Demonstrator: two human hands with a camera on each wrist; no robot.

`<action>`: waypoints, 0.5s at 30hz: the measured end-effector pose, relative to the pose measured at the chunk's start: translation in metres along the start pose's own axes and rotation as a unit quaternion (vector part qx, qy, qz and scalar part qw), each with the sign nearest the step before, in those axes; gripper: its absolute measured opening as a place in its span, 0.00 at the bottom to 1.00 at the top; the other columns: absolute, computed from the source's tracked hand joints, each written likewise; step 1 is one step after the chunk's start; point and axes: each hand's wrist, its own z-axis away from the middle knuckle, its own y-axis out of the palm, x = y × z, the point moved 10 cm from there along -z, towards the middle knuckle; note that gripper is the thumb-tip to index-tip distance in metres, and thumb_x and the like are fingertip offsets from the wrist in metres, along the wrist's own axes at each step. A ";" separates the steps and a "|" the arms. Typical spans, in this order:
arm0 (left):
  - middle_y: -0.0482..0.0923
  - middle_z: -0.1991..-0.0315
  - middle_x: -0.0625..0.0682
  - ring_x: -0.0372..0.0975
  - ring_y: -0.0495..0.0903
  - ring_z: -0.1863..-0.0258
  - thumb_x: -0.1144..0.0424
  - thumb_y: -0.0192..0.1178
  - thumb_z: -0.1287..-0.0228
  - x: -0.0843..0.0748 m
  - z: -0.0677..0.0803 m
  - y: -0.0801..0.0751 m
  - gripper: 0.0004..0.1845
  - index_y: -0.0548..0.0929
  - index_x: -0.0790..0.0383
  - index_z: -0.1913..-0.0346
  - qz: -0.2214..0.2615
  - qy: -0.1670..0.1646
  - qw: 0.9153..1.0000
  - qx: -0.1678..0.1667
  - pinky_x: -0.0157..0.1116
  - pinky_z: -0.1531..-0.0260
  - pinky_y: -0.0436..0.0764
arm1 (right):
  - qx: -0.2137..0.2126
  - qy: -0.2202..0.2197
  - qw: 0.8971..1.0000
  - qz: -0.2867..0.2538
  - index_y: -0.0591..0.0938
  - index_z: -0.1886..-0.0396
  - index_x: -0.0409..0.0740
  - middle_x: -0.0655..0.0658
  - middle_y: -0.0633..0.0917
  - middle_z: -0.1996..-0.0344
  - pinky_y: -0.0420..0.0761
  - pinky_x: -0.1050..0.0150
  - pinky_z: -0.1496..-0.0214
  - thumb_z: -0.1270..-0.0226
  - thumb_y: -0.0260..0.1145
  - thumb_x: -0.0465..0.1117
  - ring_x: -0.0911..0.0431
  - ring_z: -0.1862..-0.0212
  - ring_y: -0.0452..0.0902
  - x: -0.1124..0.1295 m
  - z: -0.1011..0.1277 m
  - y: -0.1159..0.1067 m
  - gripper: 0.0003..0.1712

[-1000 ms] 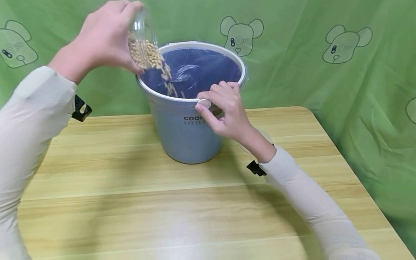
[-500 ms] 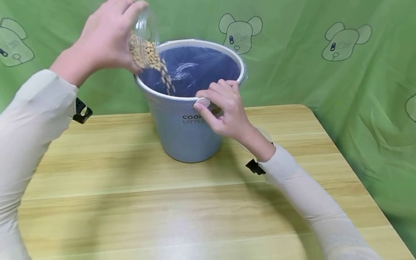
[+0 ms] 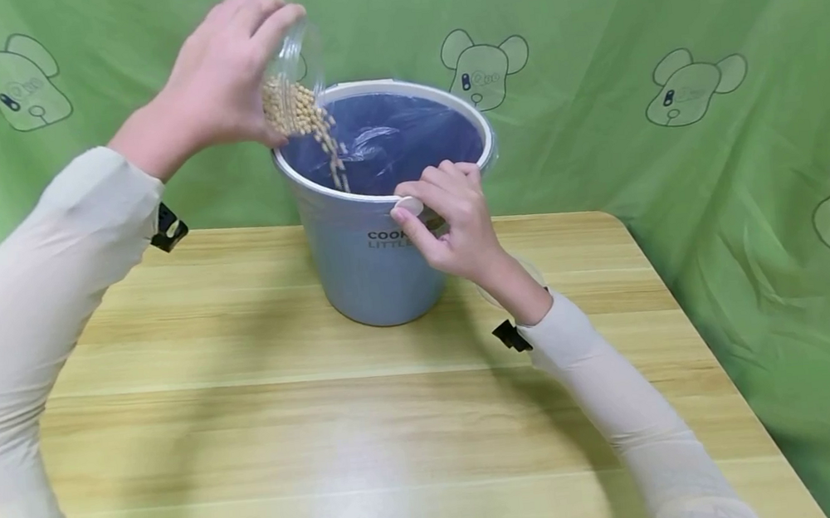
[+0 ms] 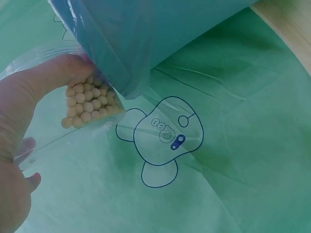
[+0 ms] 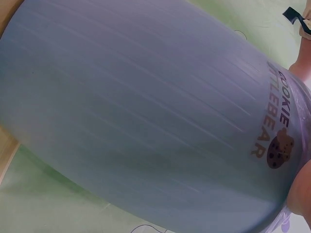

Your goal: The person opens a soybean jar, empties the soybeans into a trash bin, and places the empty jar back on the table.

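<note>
My left hand (image 3: 220,73) grips a clear jar (image 3: 307,52), tipped on its side over the left rim of a blue-grey trash bin (image 3: 375,275). Pale round beans, likely soybeans (image 3: 293,110), spill from its mouth in a stream into the bin. In the left wrist view, more beans (image 4: 90,103) lie against the jar's lower wall, and the thumb presses on the glass. A transparent liner (image 3: 410,130) covers the bin's inside. The fingers of my right hand (image 3: 451,214) hook over the front rim, with the thumb outside by a white round tab (image 3: 408,206). The bin's bottom inside is hidden.
The bin stands upright near the back of a wood-grain table (image 3: 357,431). A clear round disc (image 3: 489,294) lies partly hidden behind my right wrist. A green cloth (image 3: 582,126) with printed bear heads hangs behind and to the right.
The left hand and jar have shifted slightly right. Beans keep pouring, and the jar seems to hold somewhat fewer. My right hand stays on the rim.
</note>
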 end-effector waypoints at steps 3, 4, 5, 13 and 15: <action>0.60 0.24 0.68 0.60 0.58 0.23 0.59 0.89 0.78 -0.003 0.000 -0.001 0.72 0.58 0.66 0.22 -0.009 0.016 1.000 -0.013 0.51 0.17 0.48 | -0.001 -0.001 1.000 0.000 0.87 0.66 0.40 0.45 0.77 0.78 0.64 0.50 0.55 0.35 0.66 0.44 0.49 0.69 0.65 0.000 0.000 0.000 0.11; 0.61 0.25 0.68 0.60 0.59 0.24 0.59 0.89 0.78 -0.004 0.000 -0.001 0.72 0.59 0.66 0.22 -0.012 0.022 1.000 -0.018 0.51 0.17 0.48 | -0.001 -0.001 1.000 0.001 0.87 0.66 0.40 0.45 0.77 0.78 0.64 0.49 0.55 0.35 0.66 0.44 0.49 0.69 0.65 0.000 0.000 0.000 0.11; 0.62 0.25 0.68 0.60 0.59 0.24 0.59 0.89 0.78 -0.005 0.001 -0.001 0.71 0.59 0.66 0.23 -0.014 0.027 0.999 -0.023 0.51 0.17 0.48 | -0.001 -0.002 1.000 0.001 0.87 0.66 0.40 0.45 0.77 0.78 0.64 0.49 0.55 0.35 0.66 0.44 0.49 0.69 0.65 0.000 0.000 0.000 0.11; 0.64 0.27 0.69 0.61 0.60 0.25 0.59 0.89 0.77 -0.011 0.001 0.000 0.70 0.60 0.67 0.24 -0.030 0.057 0.997 -0.045 0.53 0.18 0.51 | -0.001 -0.003 1.000 0.002 0.87 0.66 0.40 0.45 0.77 0.78 0.64 0.49 0.54 0.34 0.66 0.44 0.49 0.69 0.65 -0.001 0.000 0.000 0.11; 0.63 0.26 0.68 0.61 0.60 0.25 0.58 0.89 0.76 -0.013 0.000 0.002 0.70 0.60 0.67 0.23 -0.037 0.062 0.996 -0.043 0.53 0.18 0.50 | -0.002 -0.004 1.000 0.003 0.87 0.66 0.40 0.45 0.77 0.78 0.64 0.49 0.54 0.34 0.66 0.44 0.49 0.69 0.65 -0.002 0.001 0.000 0.11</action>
